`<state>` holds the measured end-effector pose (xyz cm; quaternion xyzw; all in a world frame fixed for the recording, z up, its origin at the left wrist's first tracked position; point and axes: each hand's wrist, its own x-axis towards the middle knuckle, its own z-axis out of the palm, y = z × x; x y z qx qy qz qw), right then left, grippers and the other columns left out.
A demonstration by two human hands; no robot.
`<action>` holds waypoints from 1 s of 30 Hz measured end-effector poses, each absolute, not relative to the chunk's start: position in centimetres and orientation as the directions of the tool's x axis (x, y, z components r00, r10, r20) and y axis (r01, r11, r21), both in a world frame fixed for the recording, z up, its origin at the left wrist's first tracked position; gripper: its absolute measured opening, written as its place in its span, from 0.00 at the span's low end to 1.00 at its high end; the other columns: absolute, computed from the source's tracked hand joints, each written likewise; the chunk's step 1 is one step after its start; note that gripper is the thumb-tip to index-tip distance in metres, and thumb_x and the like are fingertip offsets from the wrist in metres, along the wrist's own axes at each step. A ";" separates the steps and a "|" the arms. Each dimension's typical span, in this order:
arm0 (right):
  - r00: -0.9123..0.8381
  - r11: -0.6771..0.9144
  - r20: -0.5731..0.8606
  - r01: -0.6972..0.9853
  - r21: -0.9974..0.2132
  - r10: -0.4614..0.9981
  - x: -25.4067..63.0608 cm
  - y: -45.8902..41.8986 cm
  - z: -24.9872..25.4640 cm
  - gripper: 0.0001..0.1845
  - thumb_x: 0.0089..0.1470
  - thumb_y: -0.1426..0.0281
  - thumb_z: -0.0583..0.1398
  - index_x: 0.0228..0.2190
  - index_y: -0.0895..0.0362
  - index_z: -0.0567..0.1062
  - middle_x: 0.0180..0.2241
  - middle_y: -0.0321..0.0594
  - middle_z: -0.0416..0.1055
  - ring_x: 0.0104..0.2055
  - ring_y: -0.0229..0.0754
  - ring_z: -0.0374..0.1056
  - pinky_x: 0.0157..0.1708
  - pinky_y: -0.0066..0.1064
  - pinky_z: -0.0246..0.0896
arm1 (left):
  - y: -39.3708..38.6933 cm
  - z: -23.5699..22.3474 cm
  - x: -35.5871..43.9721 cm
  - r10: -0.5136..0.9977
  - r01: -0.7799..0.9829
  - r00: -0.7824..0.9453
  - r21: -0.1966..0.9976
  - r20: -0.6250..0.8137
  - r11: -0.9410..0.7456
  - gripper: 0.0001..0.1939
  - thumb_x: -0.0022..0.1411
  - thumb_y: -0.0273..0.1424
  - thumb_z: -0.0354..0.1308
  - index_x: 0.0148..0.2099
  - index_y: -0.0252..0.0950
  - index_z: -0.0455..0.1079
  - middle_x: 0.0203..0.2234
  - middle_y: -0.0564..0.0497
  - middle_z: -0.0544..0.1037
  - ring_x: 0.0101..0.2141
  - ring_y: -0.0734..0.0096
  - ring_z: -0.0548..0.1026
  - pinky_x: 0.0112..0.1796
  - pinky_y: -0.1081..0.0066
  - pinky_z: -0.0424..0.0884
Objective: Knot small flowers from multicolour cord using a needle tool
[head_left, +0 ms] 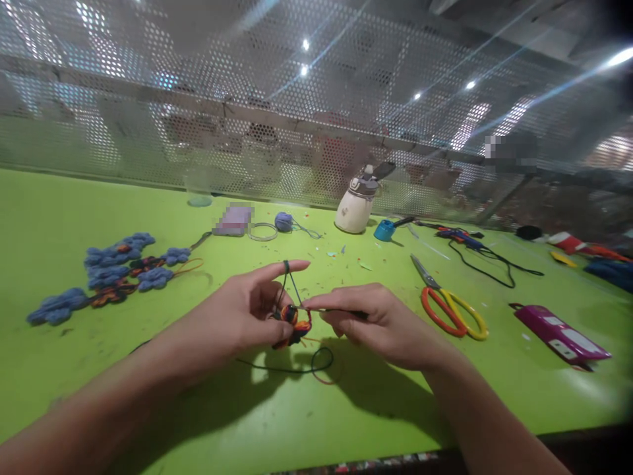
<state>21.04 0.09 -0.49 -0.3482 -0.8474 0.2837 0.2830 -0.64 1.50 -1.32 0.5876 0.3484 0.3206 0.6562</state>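
My left hand (252,310) pinches a small crochet piece (299,328) in black, orange and red yarn between thumb and fingers. Its index finger points right, with a dark green yarn strand (295,285) looped around it and running down to the piece. In my right hand (378,316) is a crochet hook (346,312), gripped like a pencil, its tip at the top of the piece. The hook's tip is too small to make out clearly. Below both hands, a loose dark yarn tail (277,369) curls on the green table (237,429).
Blue and multicoloured crochet flowers (111,270) lie at left. Orange-and-yellow-handled scissors (448,303) and a purple device (558,333) lie at right. Farther back are a blue yarn ball (283,221), a white jug (355,208), a blue pot (384,229) and a glue gun (462,238) with its cord.
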 end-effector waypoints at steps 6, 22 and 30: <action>-0.659 0.626 0.265 0.400 -0.669 0.704 21.2 0.4 -0.6 0.19 0.55 0.81 0.55 0.46 0.59 0.76 0.36 0.41 0.78 0.31 0.34 0.69 0.33 0.24 0.62 | 1.7 -1.5 -1.0 0.826 0.003 0.557 0.995 -0.085 0.100 0.37 0.51 0.22 0.62 0.62 0.36 0.56 0.27 0.53 0.76 0.29 0.70 0.73 0.31 0.70 0.69; -0.734 0.693 0.176 0.495 -0.524 0.656 21.2 -0.1 -0.4 0.22 0.57 0.81 0.53 0.49 0.54 0.74 0.32 0.40 0.76 0.31 0.36 0.69 0.32 0.26 0.59 | 2.0 -1.0 -1.1 0.819 0.066 0.549 0.985 -0.168 0.159 0.25 0.51 0.25 0.62 0.53 0.34 0.67 0.27 0.53 0.76 0.31 0.67 0.74 0.35 0.67 0.67; -0.705 0.687 0.100 0.633 -0.356 0.702 20.8 -0.9 -0.3 0.21 0.57 0.80 0.54 0.49 0.52 0.74 0.30 0.39 0.75 0.29 0.38 0.68 0.30 0.27 0.55 | 2.1 -1.7 -0.8 0.839 0.094 0.519 0.987 -0.161 0.131 0.25 0.48 0.26 0.62 0.51 0.32 0.69 0.24 0.55 0.73 0.27 0.69 0.72 0.31 0.67 0.69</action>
